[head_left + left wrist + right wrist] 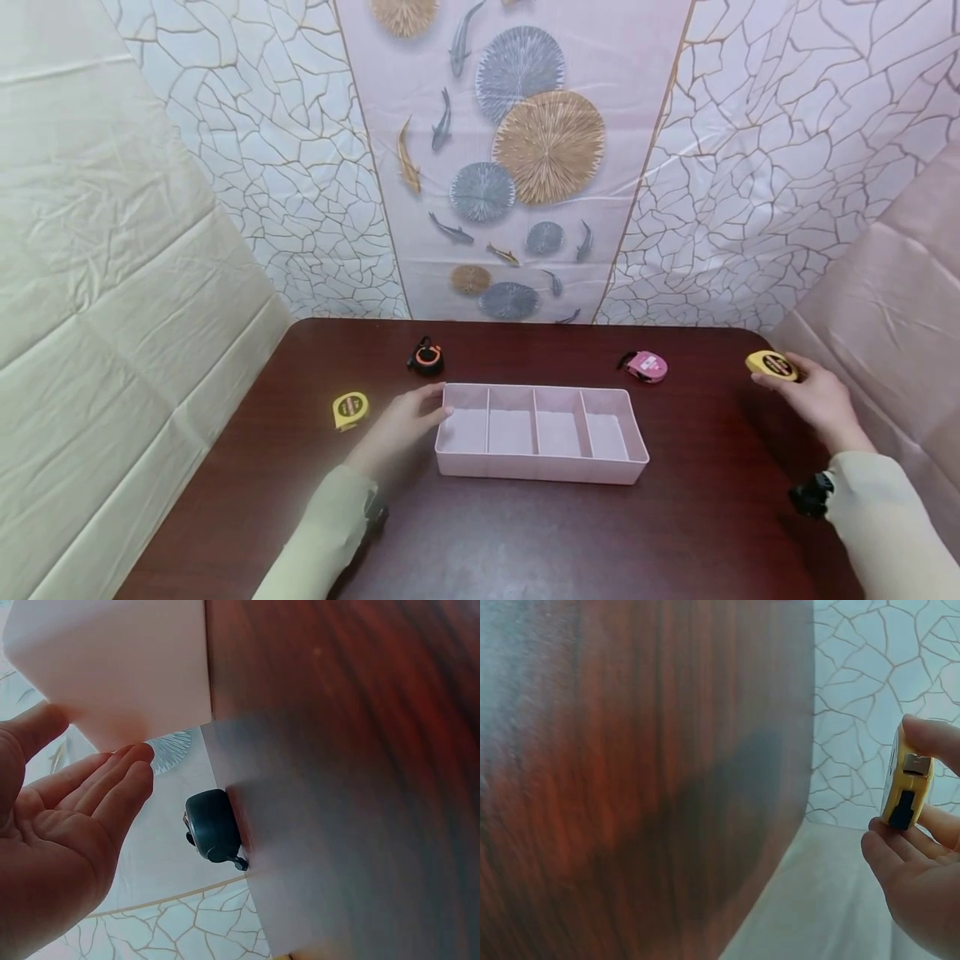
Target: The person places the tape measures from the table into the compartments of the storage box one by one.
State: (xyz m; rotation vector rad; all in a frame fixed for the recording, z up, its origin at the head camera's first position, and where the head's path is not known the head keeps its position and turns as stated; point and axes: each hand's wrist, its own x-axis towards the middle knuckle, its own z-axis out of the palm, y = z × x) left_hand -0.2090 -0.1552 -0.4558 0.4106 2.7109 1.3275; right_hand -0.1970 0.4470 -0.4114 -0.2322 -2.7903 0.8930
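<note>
While the L hand grasps the tray at its 10 o'clock corner, thumb over the rim, fingers outside, the R hand pinches a yel. tape btwn thumb & fingers, held up off the table, well out from the tray, btwn 2 and 3 o'clock of it. How hard either hand squeezes, can't tell. For a good hold, prob. best to set the thumb flat on the case, fingers clear of the black slide and metal tip, so neither gets bumped. The L hand prob. needs only light pressure: the tray looks thin-walled, & a hard squeeze could flex or skid it. Any inward swing of the R hand ought to go high, since the pink tape sits at 2 o'clock, near the tray's far corner. Black tape at 10 o'clock, near the L fingers, and 2nd yel. tape at 9 o'clock, beside the L hand, want elbow room too.
</note>
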